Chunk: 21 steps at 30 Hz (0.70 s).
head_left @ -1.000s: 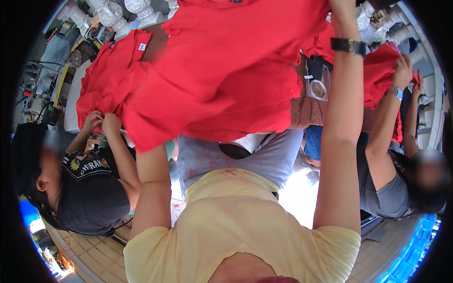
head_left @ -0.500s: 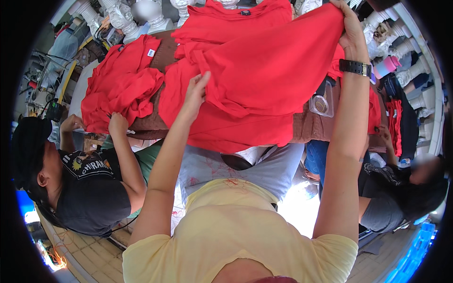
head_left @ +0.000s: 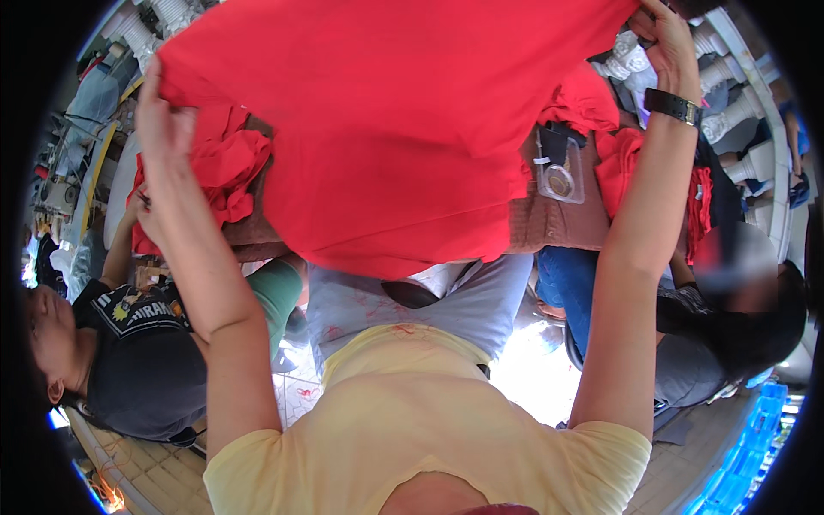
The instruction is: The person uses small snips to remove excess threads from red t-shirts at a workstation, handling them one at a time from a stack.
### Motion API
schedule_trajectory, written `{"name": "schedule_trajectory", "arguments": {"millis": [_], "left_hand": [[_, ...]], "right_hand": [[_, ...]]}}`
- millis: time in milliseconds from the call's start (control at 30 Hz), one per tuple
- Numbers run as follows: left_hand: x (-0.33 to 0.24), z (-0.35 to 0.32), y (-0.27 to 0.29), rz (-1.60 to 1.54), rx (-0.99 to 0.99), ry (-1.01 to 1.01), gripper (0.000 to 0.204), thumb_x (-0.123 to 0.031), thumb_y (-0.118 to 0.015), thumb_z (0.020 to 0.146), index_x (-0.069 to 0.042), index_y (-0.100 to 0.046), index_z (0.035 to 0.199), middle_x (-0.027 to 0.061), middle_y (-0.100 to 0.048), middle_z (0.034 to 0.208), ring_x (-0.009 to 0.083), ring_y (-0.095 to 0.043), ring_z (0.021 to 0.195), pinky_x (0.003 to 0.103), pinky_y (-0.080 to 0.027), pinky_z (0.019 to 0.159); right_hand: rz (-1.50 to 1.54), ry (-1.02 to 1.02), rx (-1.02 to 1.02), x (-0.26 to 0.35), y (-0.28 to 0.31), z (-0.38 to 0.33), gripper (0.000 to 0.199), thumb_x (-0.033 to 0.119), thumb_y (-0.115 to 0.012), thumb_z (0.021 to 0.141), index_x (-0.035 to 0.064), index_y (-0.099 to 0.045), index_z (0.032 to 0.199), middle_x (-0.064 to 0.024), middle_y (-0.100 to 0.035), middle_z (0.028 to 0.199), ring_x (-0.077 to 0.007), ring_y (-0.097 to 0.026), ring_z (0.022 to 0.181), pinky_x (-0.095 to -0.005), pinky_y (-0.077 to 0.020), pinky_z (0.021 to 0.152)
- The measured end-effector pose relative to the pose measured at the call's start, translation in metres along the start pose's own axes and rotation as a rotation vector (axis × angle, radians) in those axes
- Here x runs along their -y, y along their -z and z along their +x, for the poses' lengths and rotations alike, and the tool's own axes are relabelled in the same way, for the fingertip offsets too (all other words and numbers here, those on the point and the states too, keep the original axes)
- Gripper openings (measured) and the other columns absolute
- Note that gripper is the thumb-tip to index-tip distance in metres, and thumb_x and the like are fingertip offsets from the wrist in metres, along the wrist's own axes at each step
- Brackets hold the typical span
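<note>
A red shirt [head_left: 386, 69] is spread wide in the air between my two hands, its top running out of the picture. My left hand [head_left: 165, 120], slightly blurred, pinches its left corner. At the upper right my right hand [head_left: 669, 41], below a wrist with a black watch [head_left: 673, 106], grips the opposite corner. Under the raised cloth more red fabric [head_left: 386, 206] lies on the brown-covered table [head_left: 549, 227] and hangs over its near edge. Where one garment ends and the other begins I cannot tell.
Co-workers sit close on my left [head_left: 146, 360] and right [head_left: 704, 343]; the left one handles a red garment [head_left: 227, 176]. A clear plastic box [head_left: 562, 176] with a round item lies right of the cloth. White ornate pillars [head_left: 742, 116] line the far side.
My left hand has moved outward to the left and taken the shirt's corner. The shirt is now stretched wide and lifted. My right hand has shifted slightly right.
</note>
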State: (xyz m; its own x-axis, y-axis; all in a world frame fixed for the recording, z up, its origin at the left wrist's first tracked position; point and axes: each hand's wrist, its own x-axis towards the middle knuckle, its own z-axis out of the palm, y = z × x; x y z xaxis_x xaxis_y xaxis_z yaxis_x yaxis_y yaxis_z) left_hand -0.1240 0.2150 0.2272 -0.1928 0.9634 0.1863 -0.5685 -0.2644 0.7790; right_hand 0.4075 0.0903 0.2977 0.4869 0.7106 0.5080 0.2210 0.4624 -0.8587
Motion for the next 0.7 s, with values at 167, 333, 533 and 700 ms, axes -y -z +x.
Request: {"name": "schedule_trajectory", "arguments": {"millis": [167,333,533,700], "left_hand": [[-0.039,0.028,-0.028,0.005,0.065,-0.124,0.035,-0.021,-0.061,0.103,0.001,-0.06,0.13,0.0115,-0.067,0.132,0.0233,-0.063,0.123,0.039,-0.046,0.109],[-0.055,0.062,-0.032,0.134,0.082,-0.305,0.034,-0.02,-0.062,0.102,-0.003,-0.062,0.131,0.01,-0.066,0.133,0.0203,-0.061,0.125,0.036,-0.047,0.108],[-0.062,0.086,-0.042,0.341,0.214,-0.18,0.038,-0.017,-0.065,0.101,0.0,-0.059,0.134,0.0135,-0.062,0.135,0.0196,-0.058,0.129,0.033,-0.046,0.111],[-0.066,0.141,-0.02,0.478,0.131,-0.41,0.057,-0.021,-0.076,0.093,0.006,-0.054,0.138,0.0177,-0.058,0.139,0.0222,-0.058,0.128,0.036,-0.045,0.11]], "right_hand": [[0.404,-0.05,0.172,-0.062,0.052,0.033,0.009,0.008,-0.059,0.095,0.0059,-0.064,0.088,-0.0018,-0.059,0.075,-0.0128,-0.053,0.059,-0.0279,-0.0423,0.053],[0.504,-0.073,0.135,-0.068,0.028,0.005,0.012,0.008,-0.058,0.099,0.004,-0.063,0.109,-0.0059,-0.064,0.097,-0.0175,-0.059,0.08,-0.0315,-0.0509,0.069],[0.306,0.064,0.107,-0.066,0.031,-0.003,0.027,0.009,-0.056,0.103,0.0008,-0.063,0.128,-0.01,-0.068,0.116,-0.0213,-0.067,0.098,-0.0338,-0.0594,0.083],[-0.49,0.102,-0.149,-0.022,0.002,-0.024,0.016,0.015,-0.058,0.098,0.0029,-0.068,0.103,-0.0017,-0.062,0.075,-0.0103,-0.055,0.056,-0.0265,-0.0446,0.049]]}}
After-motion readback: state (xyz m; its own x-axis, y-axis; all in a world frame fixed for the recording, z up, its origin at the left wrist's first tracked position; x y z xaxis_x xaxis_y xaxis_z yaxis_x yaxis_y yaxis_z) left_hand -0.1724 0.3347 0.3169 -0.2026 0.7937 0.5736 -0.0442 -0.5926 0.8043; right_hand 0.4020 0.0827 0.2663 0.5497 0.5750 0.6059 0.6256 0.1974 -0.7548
